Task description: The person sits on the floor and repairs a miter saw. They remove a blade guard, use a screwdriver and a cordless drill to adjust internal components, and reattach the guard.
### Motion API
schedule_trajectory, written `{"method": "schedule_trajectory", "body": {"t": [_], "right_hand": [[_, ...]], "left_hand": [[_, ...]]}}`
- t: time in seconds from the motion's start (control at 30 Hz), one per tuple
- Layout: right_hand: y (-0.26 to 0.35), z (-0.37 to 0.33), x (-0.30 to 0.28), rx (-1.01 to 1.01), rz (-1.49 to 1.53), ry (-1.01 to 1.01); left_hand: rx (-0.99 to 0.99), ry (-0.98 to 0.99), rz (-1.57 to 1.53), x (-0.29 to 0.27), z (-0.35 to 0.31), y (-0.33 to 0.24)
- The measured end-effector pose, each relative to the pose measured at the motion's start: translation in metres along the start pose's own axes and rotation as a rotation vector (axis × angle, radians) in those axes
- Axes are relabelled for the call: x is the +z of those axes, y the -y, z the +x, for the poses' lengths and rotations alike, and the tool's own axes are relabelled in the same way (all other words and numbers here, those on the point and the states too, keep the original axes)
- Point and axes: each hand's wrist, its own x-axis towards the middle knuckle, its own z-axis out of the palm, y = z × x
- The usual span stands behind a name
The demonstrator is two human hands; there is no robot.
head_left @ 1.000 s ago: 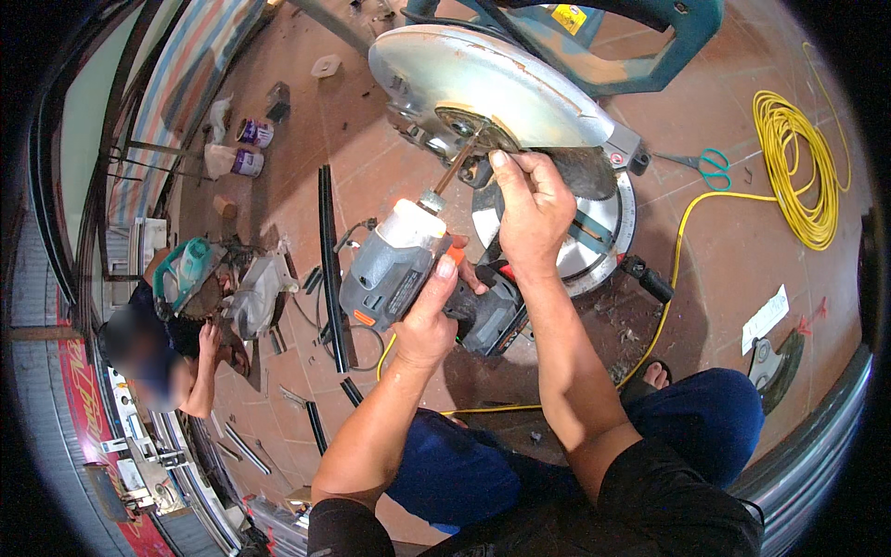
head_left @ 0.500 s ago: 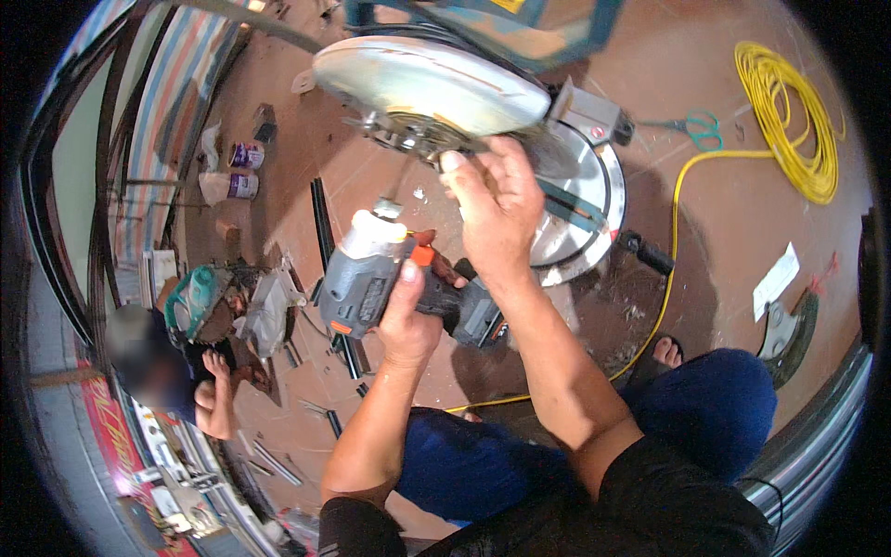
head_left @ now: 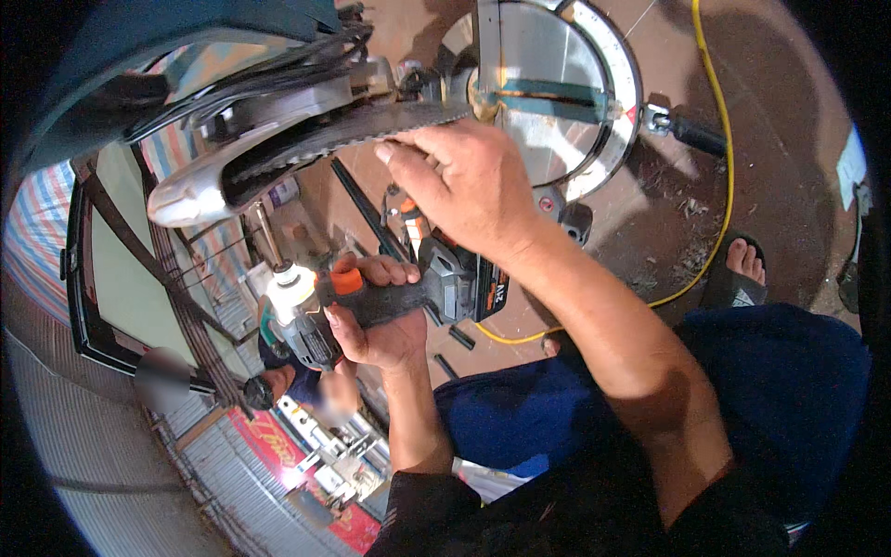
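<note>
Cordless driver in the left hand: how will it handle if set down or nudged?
The cordless driver is probably dense for its size: the left hand wraps its rubbery grip fully, so slipping seems unlikely. The blocky battery pack at its base suggests it would stand on that end, though top-heavy and apt to tip if nudged.

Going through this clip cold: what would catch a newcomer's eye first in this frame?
Most striking is the right hand at upper centre, fingers resting on the toothed edge of the saw blade of a mitre saw, whose round metal table sits just behind. Below it, the left hand grips a grey and orange cordless driver, bit pointing up toward the blade guard. A yellow cable runs down the brown floor at right.
</note>
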Motion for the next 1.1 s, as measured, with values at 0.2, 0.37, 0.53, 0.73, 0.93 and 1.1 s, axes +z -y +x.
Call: {"method": "schedule_trajectory", "body": {"t": [0.2, 0.37, 0.53, 0.73, 0.93, 1.1], "right_hand": [[-0.032, 0.003, -0.017, 0.082, -0.120, 0.157], [-0.050, 0.004, -0.011, 0.108, 0.059, 0.095], [-0.063, 0.001, -0.006, 0.195, 0.011, 0.156], [-0.069, 0.001, -0.005, 0.239, -0.007, 0.160], [-0.068, 0.001, -0.006, 0.284, -0.004, 0.213], [-0.079, 0.002, -0.010, 0.341, 0.005, 0.272]], "left_hand": [[-0.018, -0.051, 0.073, 0.007, -0.001, -0.002], [-0.007, 0.086, 0.071, 0.002, 0.004, -0.002], [-0.022, 0.037, 0.130, -0.002, 0.001, -0.003], [-0.053, 0.072, 0.074, 0.002, 0.000, -0.004], [-0.053, -0.086, 0.094, 0.020, 0.000, -0.003], [-0.047, -0.078, 0.097, 0.030, 0.001, -0.001]]}}
